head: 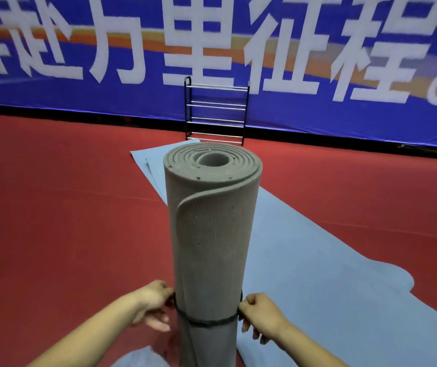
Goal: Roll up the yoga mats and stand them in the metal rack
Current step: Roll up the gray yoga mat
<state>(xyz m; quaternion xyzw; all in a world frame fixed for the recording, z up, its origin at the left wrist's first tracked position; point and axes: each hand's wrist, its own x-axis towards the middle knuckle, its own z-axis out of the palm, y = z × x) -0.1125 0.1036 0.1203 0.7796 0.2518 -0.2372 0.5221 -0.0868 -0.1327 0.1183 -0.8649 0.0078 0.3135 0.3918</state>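
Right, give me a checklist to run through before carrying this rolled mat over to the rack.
1. Grey rolled mat wound tight, layers even at the top: ok.
2. Black band around the lower part of the roll: ok, though whether it is fastened cannot tell.
3. Left hand and right hand pinch the band at either side: ok.
4. Metal rack upright against the banner, shelves bare: ok.
5. Path ahead: not ok, a blue mat lies unrolled on the red floor.
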